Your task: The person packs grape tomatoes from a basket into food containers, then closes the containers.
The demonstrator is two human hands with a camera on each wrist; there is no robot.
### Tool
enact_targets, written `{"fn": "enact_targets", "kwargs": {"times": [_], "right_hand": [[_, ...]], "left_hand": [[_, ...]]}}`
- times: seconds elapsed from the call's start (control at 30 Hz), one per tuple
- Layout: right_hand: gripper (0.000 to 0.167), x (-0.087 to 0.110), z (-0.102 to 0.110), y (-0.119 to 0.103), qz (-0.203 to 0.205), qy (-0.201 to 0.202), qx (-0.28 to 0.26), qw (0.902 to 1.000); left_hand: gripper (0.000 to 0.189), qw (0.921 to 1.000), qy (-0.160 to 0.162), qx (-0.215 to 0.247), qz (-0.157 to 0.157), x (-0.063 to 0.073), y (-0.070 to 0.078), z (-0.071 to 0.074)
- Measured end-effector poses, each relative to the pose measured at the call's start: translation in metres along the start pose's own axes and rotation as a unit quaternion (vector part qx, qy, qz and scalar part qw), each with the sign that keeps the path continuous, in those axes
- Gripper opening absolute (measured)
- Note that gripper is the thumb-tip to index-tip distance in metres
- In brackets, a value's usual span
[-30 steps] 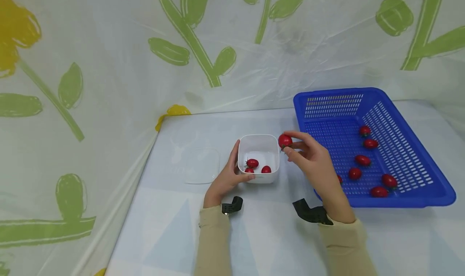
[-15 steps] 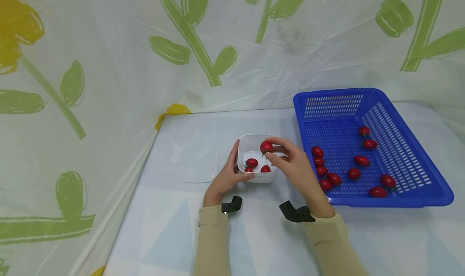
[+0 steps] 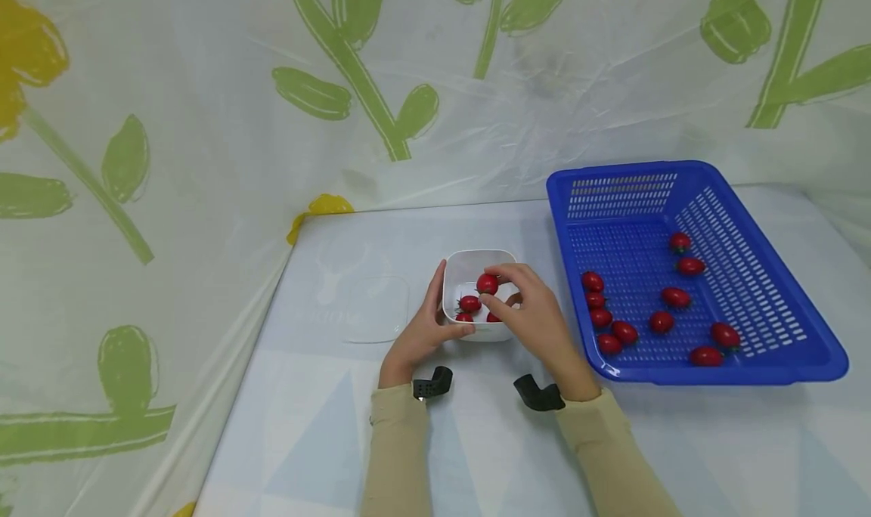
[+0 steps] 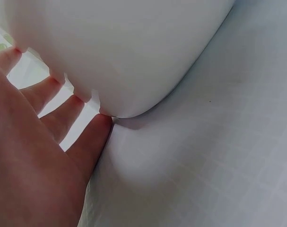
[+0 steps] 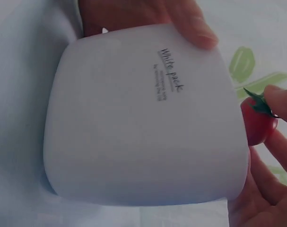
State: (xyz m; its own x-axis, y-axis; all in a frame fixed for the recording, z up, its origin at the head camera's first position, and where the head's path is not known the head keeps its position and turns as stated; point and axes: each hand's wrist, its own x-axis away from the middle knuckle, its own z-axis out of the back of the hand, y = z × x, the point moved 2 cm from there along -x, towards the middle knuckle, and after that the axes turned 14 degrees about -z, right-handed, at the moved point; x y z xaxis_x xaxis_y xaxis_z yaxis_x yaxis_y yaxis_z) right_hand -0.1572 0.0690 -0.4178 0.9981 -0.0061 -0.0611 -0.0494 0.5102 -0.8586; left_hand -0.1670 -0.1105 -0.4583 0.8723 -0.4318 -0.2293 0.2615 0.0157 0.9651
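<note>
My left hand (image 3: 423, 339) grips a small white square plastic container (image 3: 485, 335) at its left side, thumb across the front wall. The left wrist view shows its fingertips (image 4: 76, 100) against the container's wall. My right hand (image 3: 534, 317) pinches a red cherry tomato (image 3: 487, 283) between thumb and fingers, over the container's opening. Seen from the right wrist, that held tomato (image 5: 260, 125) has a green stem cap and sits at the container's rim. Inside lie a few more cherry tomatoes (image 3: 469, 304), partly hidden by the front wall and the right hand.
To the right stands a blue plastic basket (image 3: 626, 192) with several cherry tomatoes (image 3: 676, 298) scattered on its floor. A clear flat lid (image 3: 377, 311) lies on the tablecloth left of the container. A flower-patterned sheet (image 3: 224, 109) hangs behind the table.
My right hand has moved left from beside the basket with the tomato, past the container's right rim, to over its opening. The left hand stays on the container.
</note>
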Motion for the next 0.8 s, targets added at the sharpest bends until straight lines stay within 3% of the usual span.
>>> {"fn": "enact_targets", "kwargs": {"times": [0.37, 0.8], "right_hand": [[0.041, 0.003, -0.008, -0.005, 0.065, 0.049, 0.117, 0.9898], [0.045, 0.005, -0.013, -0.007, 0.06, 0.064, 0.162, 0.9829]], "left_hand": [[0.1, 1.0, 0.003, 0.002, -0.009, 0.0, 0.002, 0.0], [0.1, 1.0, 0.006, 0.001, -0.005, 0.001, 0.001, -0.001]]}}
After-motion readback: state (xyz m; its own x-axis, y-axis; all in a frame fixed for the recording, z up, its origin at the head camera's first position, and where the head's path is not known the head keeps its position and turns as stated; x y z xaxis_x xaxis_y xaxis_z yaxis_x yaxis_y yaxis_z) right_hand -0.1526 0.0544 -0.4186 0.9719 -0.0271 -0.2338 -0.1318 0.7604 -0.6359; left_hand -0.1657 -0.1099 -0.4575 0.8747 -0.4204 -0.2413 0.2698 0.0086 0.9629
